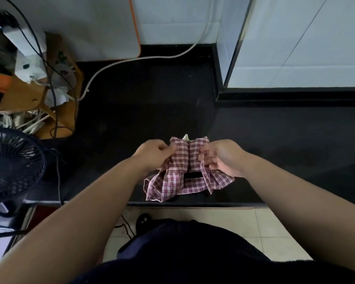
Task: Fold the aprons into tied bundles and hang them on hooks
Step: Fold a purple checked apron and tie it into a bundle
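Observation:
A red-and-white checked apron (181,160) lies folded into a compact bundle near the front edge of the black counter (143,103). Its straps trail toward me on both sides of the bundle. My left hand (152,154) pinches the cloth on the bundle's left side. My right hand (221,157) grips a strap on the right side. A small white tag sticks up at the bundle's far edge. No hooks are visible.
A black fan (12,162) stands at the left front. Behind it an open cardboard box (55,89) holds cables and paper. A white cable (131,60) runs across the counter's back. A white tiled wall block (295,48) rises at the right.

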A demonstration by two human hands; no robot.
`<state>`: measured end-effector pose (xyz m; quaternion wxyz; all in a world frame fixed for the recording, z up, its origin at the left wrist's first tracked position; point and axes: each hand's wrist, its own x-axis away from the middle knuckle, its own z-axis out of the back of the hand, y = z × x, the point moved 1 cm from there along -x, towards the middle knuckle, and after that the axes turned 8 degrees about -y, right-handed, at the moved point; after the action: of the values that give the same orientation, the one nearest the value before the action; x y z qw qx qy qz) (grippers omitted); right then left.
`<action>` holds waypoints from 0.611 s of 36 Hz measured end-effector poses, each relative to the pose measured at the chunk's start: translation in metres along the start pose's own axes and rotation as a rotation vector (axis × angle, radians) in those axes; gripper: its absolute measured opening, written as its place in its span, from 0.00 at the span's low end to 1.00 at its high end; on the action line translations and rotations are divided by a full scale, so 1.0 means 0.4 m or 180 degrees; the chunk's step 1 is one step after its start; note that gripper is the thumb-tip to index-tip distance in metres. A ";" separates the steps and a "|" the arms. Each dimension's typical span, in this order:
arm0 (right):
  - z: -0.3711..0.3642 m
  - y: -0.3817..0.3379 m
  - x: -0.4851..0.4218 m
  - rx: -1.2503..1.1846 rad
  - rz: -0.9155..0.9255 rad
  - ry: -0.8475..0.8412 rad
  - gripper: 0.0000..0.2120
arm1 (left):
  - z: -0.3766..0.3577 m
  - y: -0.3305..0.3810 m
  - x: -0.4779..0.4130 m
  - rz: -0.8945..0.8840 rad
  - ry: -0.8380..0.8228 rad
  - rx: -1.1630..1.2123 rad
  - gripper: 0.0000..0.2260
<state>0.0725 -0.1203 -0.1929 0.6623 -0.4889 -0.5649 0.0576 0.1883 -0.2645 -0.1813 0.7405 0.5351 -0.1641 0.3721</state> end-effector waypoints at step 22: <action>0.002 0.036 -0.030 0.2589 0.1457 0.0801 0.13 | -0.059 -0.074 0.014 -0.1192 0.1642 0.0056 0.09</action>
<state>0.0745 -0.1198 -0.2115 0.8332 -0.3052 -0.2900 0.3584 0.2099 -0.2453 -0.2067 0.8086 0.4504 0.1336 0.3541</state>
